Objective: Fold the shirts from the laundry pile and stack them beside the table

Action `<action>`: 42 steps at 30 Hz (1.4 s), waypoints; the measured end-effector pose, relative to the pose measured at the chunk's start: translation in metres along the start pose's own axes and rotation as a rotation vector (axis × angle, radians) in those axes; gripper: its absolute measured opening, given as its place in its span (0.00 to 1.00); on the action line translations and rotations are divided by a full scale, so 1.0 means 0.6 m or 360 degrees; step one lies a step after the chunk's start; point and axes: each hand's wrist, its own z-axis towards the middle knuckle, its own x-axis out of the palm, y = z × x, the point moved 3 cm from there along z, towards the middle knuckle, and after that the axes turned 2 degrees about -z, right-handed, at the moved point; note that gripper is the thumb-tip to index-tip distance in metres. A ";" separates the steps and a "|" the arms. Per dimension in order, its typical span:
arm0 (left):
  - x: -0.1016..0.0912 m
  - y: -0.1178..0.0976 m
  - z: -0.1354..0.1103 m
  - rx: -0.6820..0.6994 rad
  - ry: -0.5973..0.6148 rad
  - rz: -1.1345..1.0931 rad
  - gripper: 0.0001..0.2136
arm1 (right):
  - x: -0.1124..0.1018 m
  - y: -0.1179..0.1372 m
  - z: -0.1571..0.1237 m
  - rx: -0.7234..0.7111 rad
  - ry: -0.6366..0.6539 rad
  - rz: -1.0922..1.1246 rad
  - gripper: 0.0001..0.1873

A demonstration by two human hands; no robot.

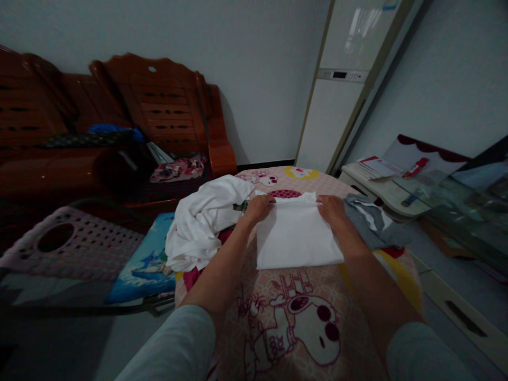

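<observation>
A folded white garment lies flat on a pink cartoon-print cloth that covers the table. My left hand grips the garment's far left corner with fingers curled over the edge. At the far right corner, my right hand holds the same edge the same way. A crumpled pile of white clothes sits just left of my left forearm. A folded grey garment lies right of my right hand.
A dark wooden sofa with clothes on it stands at the back left. A pink perforated plastic stool and a blue cushion are at left. A white fridge stands behind. Papers and a glass surface lie at right.
</observation>
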 end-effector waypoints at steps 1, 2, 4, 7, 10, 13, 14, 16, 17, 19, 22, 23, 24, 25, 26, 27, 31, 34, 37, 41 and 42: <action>0.000 0.001 0.008 -0.0004 -0.0017 -0.0004 0.13 | 0.002 -0.001 0.007 0.0007 -0.0039 0.0011 0.15; 0.001 0.003 0.016 -0.0020 -0.0035 -0.0005 0.13 | 0.005 -0.001 0.013 0.0014 -0.0082 0.0028 0.16; 0.010 0.004 0.028 -0.0073 -0.0082 0.0016 0.14 | 0.016 0.002 0.019 0.0028 -0.0159 0.0074 0.18; 0.030 -0.003 0.025 -0.0048 -0.0180 0.0020 0.17 | 0.037 0.012 0.009 0.0028 -0.0211 0.0167 0.23; 0.051 -0.015 -0.012 0.0082 -0.0239 -0.0092 0.18 | 0.054 0.020 -0.024 -0.0015 -0.0236 0.0294 0.24; 0.066 -0.015 -0.075 0.0084 -0.0195 -0.0190 0.17 | 0.065 0.012 -0.072 -0.0030 -0.0273 0.0461 0.22; 0.068 -0.010 -0.097 0.0021 -0.0190 -0.0202 0.17 | 0.068 0.003 -0.088 0.0004 -0.0280 0.0509 0.22; 0.069 0.003 -0.139 -0.0159 -0.0204 -0.0210 0.16 | 0.076 -0.021 -0.121 0.0161 -0.0276 0.0574 0.22; 0.069 0.010 -0.158 -0.0245 -0.0220 -0.0217 0.15 | 0.080 -0.036 -0.137 0.0272 -0.0267 0.0596 0.21; 0.067 0.019 -0.189 -0.0363 -0.0243 -0.0263 0.14 | 0.091 -0.063 -0.165 0.0486 -0.0246 0.0652 0.20; 0.068 0.023 -0.215 -0.0445 -0.0219 -0.0437 0.16 | 0.107 -0.083 -0.193 0.0632 -0.0198 0.0769 0.18; 0.070 0.023 -0.220 -0.0468 -0.0196 -0.0520 0.16 | 0.110 -0.084 -0.199 0.0639 -0.0177 0.0809 0.17; 0.072 0.023 -0.222 -0.0486 -0.0176 -0.0611 0.17 | 0.113 -0.083 -0.203 0.0644 -0.0160 0.0846 0.16; 0.074 0.024 -0.223 -0.0497 -0.0169 -0.0707 0.18 | 0.115 -0.081 -0.206 0.0649 -0.0149 0.0880 0.16; 0.077 0.024 -0.224 -0.0504 -0.0172 -0.0808 0.19 | 0.115 -0.080 -0.209 0.0655 -0.0143 0.0910 0.16; 0.080 0.026 -0.224 -0.0502 -0.0169 -0.0918 0.21 | 0.115 -0.079 -0.211 0.0657 -0.0142 0.0940 0.15; 0.091 0.029 -0.227 -0.0447 -0.0053 -0.1296 0.29 | 0.115 -0.083 -0.218 0.0610 -0.0153 0.1083 0.15; 0.088 0.026 -0.233 -0.0410 0.0020 -0.1185 0.31 | 0.120 -0.089 -0.222 0.0584 -0.0111 0.1273 0.19; 0.080 0.022 -0.236 -0.0389 0.0016 -0.0998 0.30 | 0.125 -0.092 -0.228 0.0609 -0.0104 0.1643 0.28; 0.080 0.016 -0.237 -0.0315 0.0050 -0.1213 0.32 | 0.121 -0.089 -0.237 0.0648 -0.0095 0.1980 0.33; 0.082 0.014 -0.236 -0.0293 0.0065 -0.1303 0.33 | 0.119 -0.086 -0.239 0.0638 -0.0028 0.1988 0.34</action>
